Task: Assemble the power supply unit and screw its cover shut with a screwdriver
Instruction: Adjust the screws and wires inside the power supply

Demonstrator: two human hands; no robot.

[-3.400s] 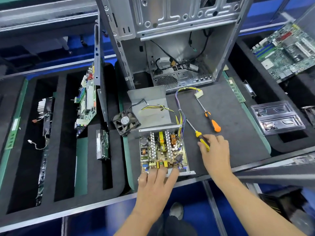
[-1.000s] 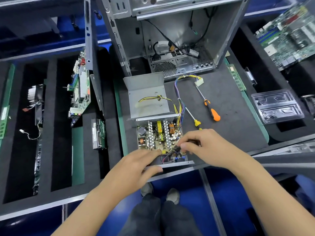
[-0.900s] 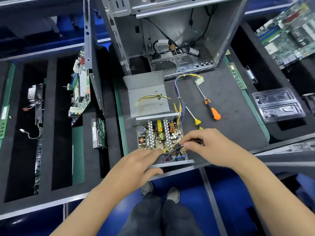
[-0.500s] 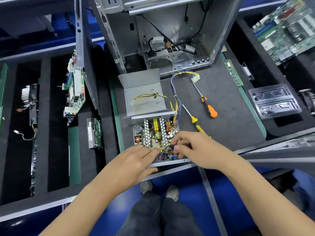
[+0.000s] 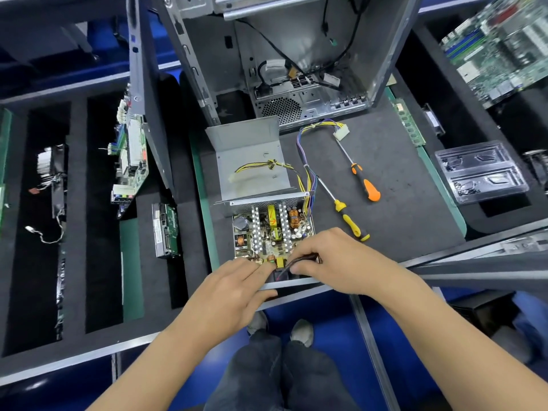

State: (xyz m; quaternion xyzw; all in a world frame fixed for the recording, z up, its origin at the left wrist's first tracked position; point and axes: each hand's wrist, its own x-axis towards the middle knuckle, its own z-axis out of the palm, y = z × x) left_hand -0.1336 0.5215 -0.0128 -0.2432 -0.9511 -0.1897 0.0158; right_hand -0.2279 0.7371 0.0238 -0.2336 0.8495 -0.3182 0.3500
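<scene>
The open power supply unit lies on the black foam mat, its circuit board exposed. Its grey metal cover lies flat just behind it, with a yellow-black cable on top. My right hand pinches dark wires at the unit's near right corner. My left hand rests on the unit's near edge, fingers lying fairly straight toward the wires. A yellow-handled screwdriver lies right of the unit. An orange-handled screwdriver lies farther right.
An empty PC case stands behind the cover. A wire bundle with white connector runs from the unit. Clear plastic trays sit at right, a motherboard far right. A drive and circuit boards stand in foam slots left.
My right hand left the yellow screwdriver and took hold of dark wires at the unit's near right corner. My left hand shifted along the near edge toward them. The fan beside the cover is out of sight.
</scene>
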